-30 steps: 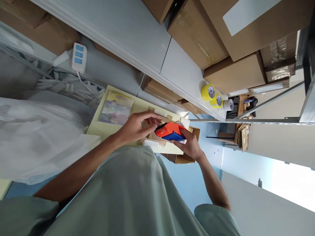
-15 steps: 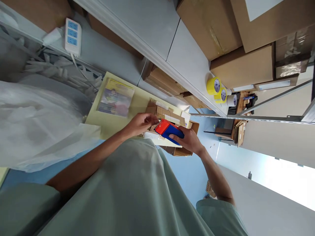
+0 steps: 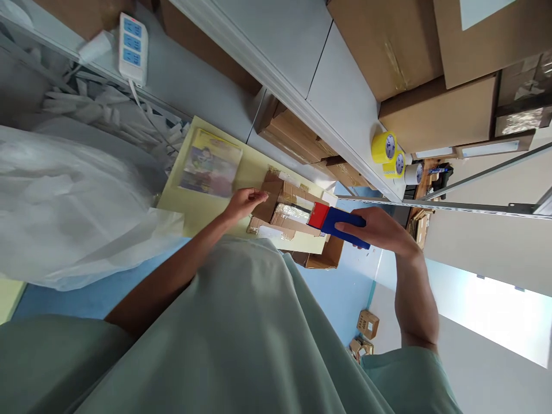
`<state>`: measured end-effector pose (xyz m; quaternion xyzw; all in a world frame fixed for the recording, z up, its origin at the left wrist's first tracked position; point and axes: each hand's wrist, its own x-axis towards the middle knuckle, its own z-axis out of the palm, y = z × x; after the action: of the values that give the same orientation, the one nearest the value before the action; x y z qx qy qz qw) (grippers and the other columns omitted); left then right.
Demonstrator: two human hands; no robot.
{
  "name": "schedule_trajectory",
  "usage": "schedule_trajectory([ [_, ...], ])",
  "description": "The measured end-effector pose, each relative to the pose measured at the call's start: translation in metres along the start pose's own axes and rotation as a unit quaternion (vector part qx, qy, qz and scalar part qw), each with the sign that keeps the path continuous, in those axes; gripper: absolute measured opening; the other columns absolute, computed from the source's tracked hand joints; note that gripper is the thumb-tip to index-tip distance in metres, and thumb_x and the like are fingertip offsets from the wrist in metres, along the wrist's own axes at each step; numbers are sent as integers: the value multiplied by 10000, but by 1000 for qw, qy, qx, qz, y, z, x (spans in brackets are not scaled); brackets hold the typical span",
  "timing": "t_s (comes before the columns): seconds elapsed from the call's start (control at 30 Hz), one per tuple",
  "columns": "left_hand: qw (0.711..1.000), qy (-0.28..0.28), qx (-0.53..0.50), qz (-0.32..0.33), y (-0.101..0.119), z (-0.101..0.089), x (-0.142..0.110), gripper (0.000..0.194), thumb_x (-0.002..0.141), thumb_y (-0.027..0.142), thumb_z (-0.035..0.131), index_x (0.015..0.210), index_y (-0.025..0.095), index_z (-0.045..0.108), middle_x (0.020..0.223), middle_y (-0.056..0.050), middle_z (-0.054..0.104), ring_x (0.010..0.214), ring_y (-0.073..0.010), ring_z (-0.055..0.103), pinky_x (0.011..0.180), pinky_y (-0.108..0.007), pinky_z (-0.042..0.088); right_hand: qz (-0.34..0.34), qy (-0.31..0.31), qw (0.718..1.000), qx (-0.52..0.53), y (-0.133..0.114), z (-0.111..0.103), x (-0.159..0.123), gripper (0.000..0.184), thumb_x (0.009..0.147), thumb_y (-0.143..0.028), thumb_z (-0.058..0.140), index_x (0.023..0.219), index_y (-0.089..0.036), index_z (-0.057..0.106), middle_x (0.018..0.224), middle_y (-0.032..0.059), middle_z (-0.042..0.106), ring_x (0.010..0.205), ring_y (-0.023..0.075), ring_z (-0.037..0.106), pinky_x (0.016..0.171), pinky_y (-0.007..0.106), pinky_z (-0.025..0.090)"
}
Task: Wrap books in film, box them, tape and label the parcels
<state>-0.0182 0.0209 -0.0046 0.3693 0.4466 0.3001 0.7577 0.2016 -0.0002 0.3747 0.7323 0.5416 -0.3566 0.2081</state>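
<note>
My right hand (image 3: 373, 230) is wrapped round the blue body of a handheld tape dispenser (image 3: 338, 221). Its red end points left, over a taped cardboard box (image 3: 282, 201) on the pale yellow tabletop. To the left of the dispenser, near the box's left end, is my left hand (image 3: 245, 204), its thumb and fingers pinched together. What they hold, if anything, is too small to make out. Shiny clear tape (image 3: 287, 213) shows between the hands; I cannot tell whether it is on the box or stretched above it.
A printed sheet in a clear sleeve (image 3: 211, 164) lies on the tabletop (image 3: 172, 192). Tape rolls (image 3: 383, 147) and cartons (image 3: 388, 52) stand on the shelf above. A power strip (image 3: 133, 50) is at upper left, a big translucent plastic bag (image 3: 86, 207) below it.
My hands have moved apart. The right hand has carried the dispenser to the right, away from the left fingers, which were at its red end. The left hand has shifted slightly left.
</note>
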Motion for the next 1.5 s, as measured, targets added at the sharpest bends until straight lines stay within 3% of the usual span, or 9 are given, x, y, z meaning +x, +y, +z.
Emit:
schedule_trajectory([
  [0.23, 1000, 8, 26, -1, -18, 12, 15, 404, 974, 518, 818, 937, 120, 754, 784, 88, 790, 814, -97, 667, 807, -211, 507, -30, 23, 999, -39, -27, 13, 19, 639, 984, -814, 684, 698, -243, 653, 618, 16, 697, 542, 150, 609, 509, 294, 372],
  [0.5, 996, 30, 79, 27, -31, 29, 20, 408, 1003, 536, 774, 901, 142, 788, 922, -33, 840, 888, -189, 715, 833, -286, 508, -10, 12, 995, -97, -36, 16, 34, 684, 979, -867, 629, 705, -240, 614, 673, 37, 703, 601, 171, 619, 582, 319, 373],
  [0.67, 988, 82, 124, 46, -41, 33, 16, 238, 983, 407, 776, 1040, 180, 821, 1125, -111, 829, 943, -251, 725, 950, -377, 531, 21, -12, 990, -137, -45, 20, 33, 662, 1015, -838, 587, 751, -231, 613, 709, 36, 702, 656, 180, 625, 645, 329, 377],
  [0.83, 979, 123, 143, 70, -53, 29, 12, 491, 823, 235, 775, 1311, 190, 761, 1197, -117, 768, 824, -223, 721, 963, -427, 601, 25, -15, 988, -151, -49, 23, 30, 619, 1041, -791, 583, 785, -229, 633, 759, 39, 715, 710, 188, 641, 709, 334, 387],
  [1.03, 975, 50, 68, 207, -48, 49, -13, 710, 859, 268, 732, 1549, 221, 570, 1420, -133, 697, 1246, -264, 736, 1079, -442, 635, 31, -13, 985, -172, -47, 25, 30, 578, 1047, -752, 604, 813, -225, 650, 788, 45, 721, 728, 192, 640, 712, 332, 378],
  [1.17, 959, 53, 172, 218, -38, 58, -23, 927, 797, 319, 892, 1628, 184, 505, 1417, -161, 646, 1341, -342, 681, 1161, -507, 594, 14, -11, 984, -178, -45, 28, 31, 591, 1052, -758, 585, 808, -225, 660, 781, 47, 711, 737, 196, 633, 701, 332, 375],
  [1.27, 944, 32, 241, 223, -24, 56, -21, 987, 795, 267, 908, 1687, 210, 489, 1434, -148, 594, 1331, -338, 671, 1162, -477, 588, 0, -13, 981, -191, -47, 30, 31, 614, 1061, -776, 551, 828, -223, 686, 787, 53, 713, 736, 201, 632, 698, 334, 377],
  [1.37, 927, -29, 287, 241, -9, 55, -12, 876, 815, 170, 865, 1643, 270, 595, 1406, -117, 562, 1271, -294, 675, 1156, -430, 580, -6, -9, 979, -203, -51, 32, 30, 615, 1066, -775, 544, 863, -220, 712, 800, 59, 721, 746, 207, 644, 702, 331, 377],
  [1.5, 911, -66, 333, 232, -1, 54, 2, 569, 843, 130, 821, 1397, 254, 796, 1275, -104, 561, 1217, -293, 651, 1133, -441, 581, 0, -9, 975, -222, -52, 32, 28, 622, 1070, -778, 536, 890, -216, 732, 841, 81, 745, 792, 230, 668, 699, 334, 365],
])
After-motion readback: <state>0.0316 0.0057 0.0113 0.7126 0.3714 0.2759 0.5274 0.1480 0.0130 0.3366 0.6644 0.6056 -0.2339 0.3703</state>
